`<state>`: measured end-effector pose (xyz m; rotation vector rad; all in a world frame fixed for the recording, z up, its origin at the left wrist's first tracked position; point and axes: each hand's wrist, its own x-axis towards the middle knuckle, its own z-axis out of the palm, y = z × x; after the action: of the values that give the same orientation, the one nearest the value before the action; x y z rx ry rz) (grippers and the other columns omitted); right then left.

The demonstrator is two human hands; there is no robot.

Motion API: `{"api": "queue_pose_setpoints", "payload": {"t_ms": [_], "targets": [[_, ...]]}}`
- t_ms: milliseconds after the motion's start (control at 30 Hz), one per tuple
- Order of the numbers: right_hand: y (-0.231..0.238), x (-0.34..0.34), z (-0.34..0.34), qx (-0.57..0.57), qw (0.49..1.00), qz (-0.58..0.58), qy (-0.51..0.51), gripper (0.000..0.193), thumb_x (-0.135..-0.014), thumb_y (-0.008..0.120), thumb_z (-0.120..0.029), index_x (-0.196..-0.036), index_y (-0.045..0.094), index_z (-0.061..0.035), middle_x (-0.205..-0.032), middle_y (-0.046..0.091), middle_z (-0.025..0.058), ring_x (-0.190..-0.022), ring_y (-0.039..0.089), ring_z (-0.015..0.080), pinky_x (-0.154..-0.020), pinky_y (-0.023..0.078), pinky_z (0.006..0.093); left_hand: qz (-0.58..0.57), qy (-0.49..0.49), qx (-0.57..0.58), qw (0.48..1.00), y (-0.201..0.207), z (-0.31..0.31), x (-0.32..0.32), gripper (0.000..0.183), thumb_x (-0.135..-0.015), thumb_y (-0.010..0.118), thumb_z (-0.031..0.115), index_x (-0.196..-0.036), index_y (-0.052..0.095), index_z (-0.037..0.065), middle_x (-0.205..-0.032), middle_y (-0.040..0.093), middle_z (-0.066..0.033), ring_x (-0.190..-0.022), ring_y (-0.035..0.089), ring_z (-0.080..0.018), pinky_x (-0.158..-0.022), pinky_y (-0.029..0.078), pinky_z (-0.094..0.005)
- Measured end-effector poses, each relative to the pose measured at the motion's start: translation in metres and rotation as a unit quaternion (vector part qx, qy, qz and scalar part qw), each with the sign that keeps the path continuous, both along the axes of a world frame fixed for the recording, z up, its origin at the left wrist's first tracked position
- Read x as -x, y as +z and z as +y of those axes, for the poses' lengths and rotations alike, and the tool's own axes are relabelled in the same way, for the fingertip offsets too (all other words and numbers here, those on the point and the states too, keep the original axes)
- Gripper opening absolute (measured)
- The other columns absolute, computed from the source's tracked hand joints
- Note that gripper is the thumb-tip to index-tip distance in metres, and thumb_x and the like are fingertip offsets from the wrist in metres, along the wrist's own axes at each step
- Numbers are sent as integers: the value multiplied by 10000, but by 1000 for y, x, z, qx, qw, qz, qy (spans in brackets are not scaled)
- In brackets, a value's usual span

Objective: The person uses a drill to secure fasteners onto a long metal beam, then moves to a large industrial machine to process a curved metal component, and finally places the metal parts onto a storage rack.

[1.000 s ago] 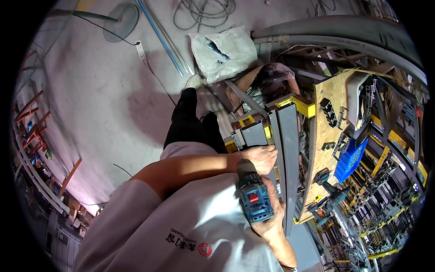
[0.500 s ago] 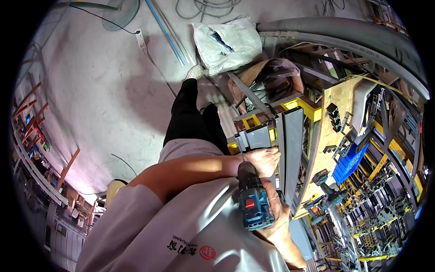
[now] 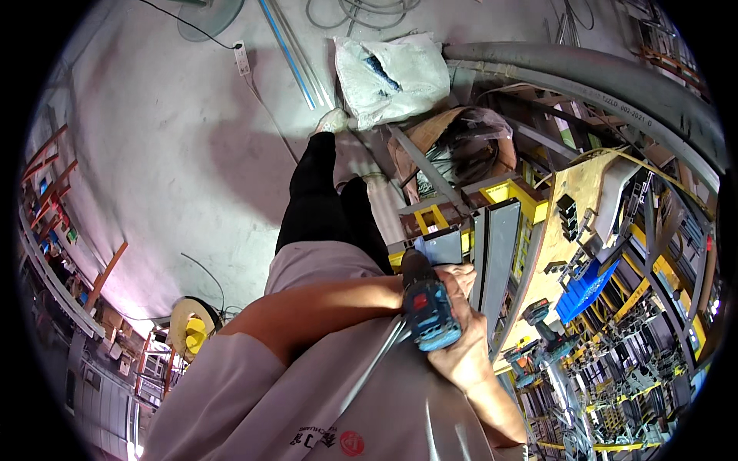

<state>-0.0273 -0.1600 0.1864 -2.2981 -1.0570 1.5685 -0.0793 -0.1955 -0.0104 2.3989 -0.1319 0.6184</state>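
Observation:
My right hand (image 3: 466,346) is wrapped round the handle of a blue-and-black cordless drill (image 3: 432,311) with a red patch on top. Its black chuck points away from me, at the near left end of a short grey metal profile (image 3: 443,247). Whether the tip touches the profile is hidden. My left forearm crosses in front of my body, and the left hand (image 3: 460,274) lies beyond the drill, beside the profile's near edge. Its visible fingers are curled; the drill covers the rest, and what they hold is hidden. Longer dark grey profiles (image 3: 498,253) run just right of it.
Yellow-edged supports (image 3: 516,201) carry the profiles. On the right, a plywood board (image 3: 573,184) holds black parts; near it are a blue basket (image 3: 588,292) and another cordless drill (image 3: 546,323). A white sack (image 3: 392,81), long strips (image 3: 292,58) and a power strip (image 3: 241,58) lie on the floor.
The drill and my right hand have moved forward, up to the profile's near end. The drill now covers much of my left hand, which stays by the profile.

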Motion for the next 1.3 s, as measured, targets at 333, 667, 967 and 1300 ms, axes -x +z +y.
{"api": "queue_pose_setpoints", "payload": {"t_ms": [333, 667, 967, 1300], "targets": [[79, -11, -18, 16, 1000, 12, -9, 893, -676, 819, -87, -1450, 406, 81, -1159, 693, 174, -1055, 694, 248, -971, 531, 377, 7, -11, 67, 998, 5, -7, -6, 169, -777, 639, 150, -723, 696, 0, -804, 646, -111, -874, 609, -261, -822, 466, -357], [62, -28, -13, -38, 991, -103, -78, 669, -775, 664, -46, -1406, 468, 61, -1025, 726, 159, -916, 730, 263, -874, 553, 346, 86, -97, 273, 953, 3, -5, -2, 152, -783, 610, 128, -905, 671, 61, -993, 680, -79, -993, 638, -249, -935, 487, -374], [60, -41, -19, -35, 995, -78, -44, 671, -772, 665, -48, -1408, 475, 46, -1118, 708, 175, -969, 720, 260, -910, 537, 350, 157, -127, 377, 904, 22, 22, -1, 233, -773, 615, 92, -998, 655, 47, -1017, 672, -93, -1044, 626, -273, -959, 485, -370], [46, -55, 15, -1, 999, -25, -44, 725, -754, 746, -35, -1422, 469, 14, -1014, 727, 188, -873, 738, 270, -803, 567, 344, 199, -151, 585, 771, 41, 56, -2, 168, -912, 583, 108, -1036, 663, 28, -1024, 680, -179, -986, 641, -320, -891, 512, -389]]}}
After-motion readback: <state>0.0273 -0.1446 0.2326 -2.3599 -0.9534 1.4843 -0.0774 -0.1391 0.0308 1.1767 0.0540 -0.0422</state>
